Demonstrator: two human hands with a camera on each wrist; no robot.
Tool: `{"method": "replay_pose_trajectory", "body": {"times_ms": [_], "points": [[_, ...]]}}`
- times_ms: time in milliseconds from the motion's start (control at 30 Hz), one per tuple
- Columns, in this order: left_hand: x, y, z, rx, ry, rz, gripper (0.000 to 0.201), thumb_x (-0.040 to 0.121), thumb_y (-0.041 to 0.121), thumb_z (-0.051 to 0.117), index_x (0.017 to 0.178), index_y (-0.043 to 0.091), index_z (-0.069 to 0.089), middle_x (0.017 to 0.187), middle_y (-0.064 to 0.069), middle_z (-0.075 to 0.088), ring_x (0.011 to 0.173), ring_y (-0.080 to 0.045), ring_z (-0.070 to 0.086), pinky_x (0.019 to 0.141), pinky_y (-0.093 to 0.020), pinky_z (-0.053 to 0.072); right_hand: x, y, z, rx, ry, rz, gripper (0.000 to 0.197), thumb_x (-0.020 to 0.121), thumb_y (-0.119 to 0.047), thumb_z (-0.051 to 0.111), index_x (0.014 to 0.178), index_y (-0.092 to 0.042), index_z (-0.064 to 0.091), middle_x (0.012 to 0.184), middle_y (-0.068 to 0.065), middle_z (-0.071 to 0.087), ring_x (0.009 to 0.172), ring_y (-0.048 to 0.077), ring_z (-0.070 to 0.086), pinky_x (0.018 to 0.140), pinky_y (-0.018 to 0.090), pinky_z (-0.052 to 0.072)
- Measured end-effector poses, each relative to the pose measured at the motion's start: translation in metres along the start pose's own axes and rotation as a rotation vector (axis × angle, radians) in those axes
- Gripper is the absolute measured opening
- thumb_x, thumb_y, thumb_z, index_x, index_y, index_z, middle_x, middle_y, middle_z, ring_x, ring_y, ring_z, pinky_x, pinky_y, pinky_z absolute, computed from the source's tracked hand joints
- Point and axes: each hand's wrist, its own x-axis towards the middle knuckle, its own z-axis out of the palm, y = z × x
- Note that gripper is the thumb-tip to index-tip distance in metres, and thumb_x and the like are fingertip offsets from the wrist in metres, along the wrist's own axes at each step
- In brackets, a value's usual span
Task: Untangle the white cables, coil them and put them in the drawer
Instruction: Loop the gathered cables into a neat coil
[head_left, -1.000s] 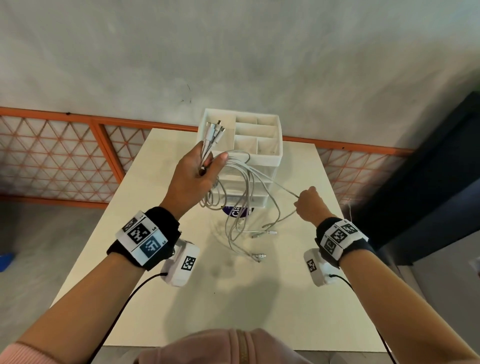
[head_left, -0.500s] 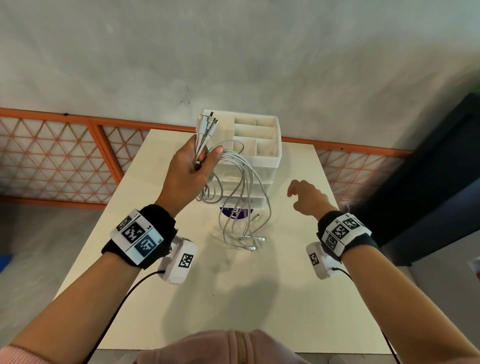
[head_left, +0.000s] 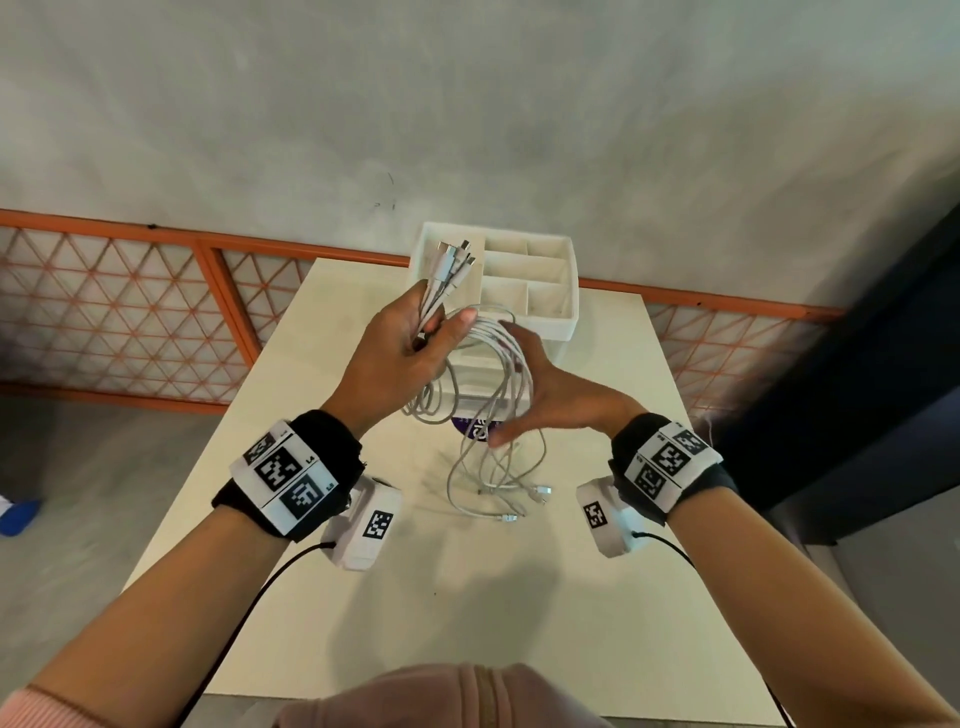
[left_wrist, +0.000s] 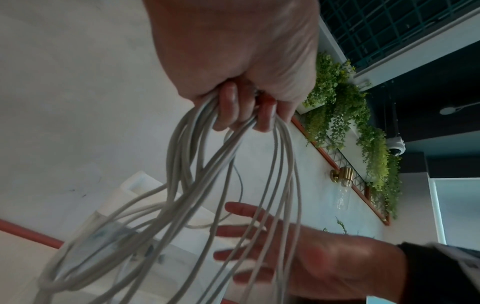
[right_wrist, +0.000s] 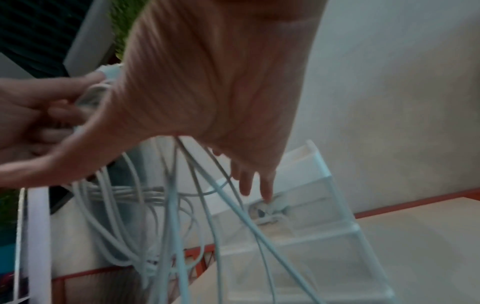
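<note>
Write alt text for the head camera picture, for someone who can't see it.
A person's left hand grips a bunch of white cables above a pale table, plug ends up, loops hanging down. The open right hand reaches into the loops. A white drawer organizer stands behind.

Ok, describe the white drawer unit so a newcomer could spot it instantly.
Start at the cream table set against the grey wall. At its far edge, behind the left hand that grips the white cables, stands the white drawer unit. It is the only boxy thing there, with an open top tray split into compartments above its stacked drawers.
</note>
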Motion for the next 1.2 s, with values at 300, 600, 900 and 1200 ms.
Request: {"method": "replay_pose_trajectory", "body": {"times_ms": [300,600,900,1200], "points": [[-0.001,-0.001,-0.004,-0.016,0.099,0.015,0.037,0.093,0.018,0.058,0.066,0.022,0.032,0.058,-0.003,0.029,0.041,-0.005,0.033,0.045,-0.013,0.034,-0.001,0.022,0.008,-0.071,0.130,0.022,0.016,0.096,-0.022,0.050,0.103,-0.008,0.056,0.073,0.004,0.066,0.073,0.022,0.067,0.082,0.040,0.050],[-0.014,-0.024,-0.010,0.305,-0.223,-0.243,0.038,0.094,0.052,0.041,0.096,0.018,0.059,0.085,0.012,0.072,0.073,0.002,0.059,0.067,-0.015,0.039,-0.023,0.038,-0.043,-0.321,0.340,0.179,0.020,0.083,-0.020,0.070,0.076,-0.011,0.054,0.069,0.008,0.059,0.058,0.013,0.049,0.052,0.015,0.036],[-0.013,-0.010,0.002,0.077,-0.137,-0.173,0.039,0.097,0.039,0.046,0.068,0.015,0.034,0.054,0.003,0.030,0.044,-0.007,0.028,0.045,-0.016,0.028,-0.026,0.039,-0.020,-0.550,-0.034,0.391,0.052,0.077,0.015,0.042,0.116,-0.012,0.061,0.116,0.009,0.063,0.114,0.024,0.057,0.079,0.017,0.042],[-0.004,0.013,0.017,-0.529,-0.247,-0.256,0.033,0.102,0.025,0.028,0.070,0.017,0.028,0.051,0.008,0.026,0.041,-0.006,0.018,0.041,-0.023,0.015,-0.003,-0.050,0.023,-0.187,-0.327,0.002,0.058,0.075,-0.045,0.073,0.128,-0.029,0.055,0.135,-0.015,0.054,0.128,0.001,0.045,0.112,0.025,0.030]]}}
